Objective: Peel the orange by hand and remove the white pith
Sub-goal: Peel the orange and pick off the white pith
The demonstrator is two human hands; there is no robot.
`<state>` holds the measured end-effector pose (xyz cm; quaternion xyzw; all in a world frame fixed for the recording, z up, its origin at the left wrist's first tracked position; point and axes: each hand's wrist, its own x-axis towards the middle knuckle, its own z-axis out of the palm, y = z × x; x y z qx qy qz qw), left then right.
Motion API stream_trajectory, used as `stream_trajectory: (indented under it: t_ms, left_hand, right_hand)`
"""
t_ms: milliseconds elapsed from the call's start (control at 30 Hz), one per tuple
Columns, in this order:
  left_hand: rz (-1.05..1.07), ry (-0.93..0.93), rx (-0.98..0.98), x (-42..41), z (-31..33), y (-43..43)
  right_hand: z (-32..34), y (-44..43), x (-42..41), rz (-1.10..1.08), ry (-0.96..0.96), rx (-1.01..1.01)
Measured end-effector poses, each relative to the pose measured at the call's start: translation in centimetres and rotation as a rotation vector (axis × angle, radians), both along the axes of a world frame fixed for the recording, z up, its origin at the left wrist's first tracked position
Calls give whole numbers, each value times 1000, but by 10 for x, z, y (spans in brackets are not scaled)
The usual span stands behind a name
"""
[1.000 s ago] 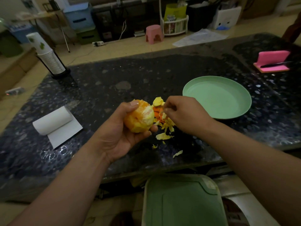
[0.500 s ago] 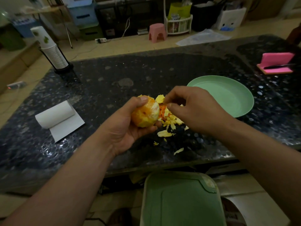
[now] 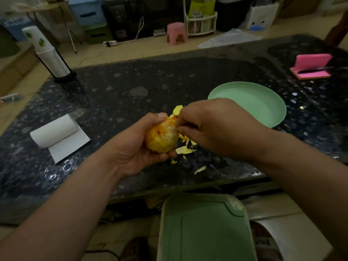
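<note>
On my feed, the left hand (image 3: 137,147) cupped the orange (image 3: 162,136) from below, above the near edge of the dark table (image 3: 131,87). Its fingers curled round the underside and its thumb pressed on top. The fruit was mostly bare of rind, with pale pith showing. The right hand (image 3: 216,127) came in from 3 o'clock, fingers curled tight and thumb and fingertips pinching at the orange's right flank. I could not tell whether they held a shred of pith. Peel scraps (image 3: 183,150) lay on the table at 4 o'clock from the fruit, partly under that hand. A green plate (image 3: 254,104) sat at 2 o'clock, a paper towel roll (image 3: 54,131) at 9 o'clock and a stack of cups (image 3: 50,57) at 10 o'clock.
</note>
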<state>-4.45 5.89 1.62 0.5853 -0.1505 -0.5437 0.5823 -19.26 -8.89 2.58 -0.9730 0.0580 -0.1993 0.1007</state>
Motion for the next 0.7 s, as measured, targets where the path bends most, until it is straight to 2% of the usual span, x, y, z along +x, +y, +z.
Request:
stream_trajectory:
  t_ms: [167,400,500,633,700]
  left_hand:
    - [-55,-8,37,-1,1,0]
    - [-118,-28,37,-1,2,3]
    - [-131,-26,35,-2,2,4]
    - [-122,21,28,0,4,6]
    - [-118,34,25,1,4,6]
  right_hand:
    - [2,7,1,24,-12,-108]
    - [-3,8,0,45,-46,-102]
    - [-5,7,-1,35,-72,-27]
    - [-3,-3,-8,38,-40,186]
    - [0,-7,-10,46,-6,202]
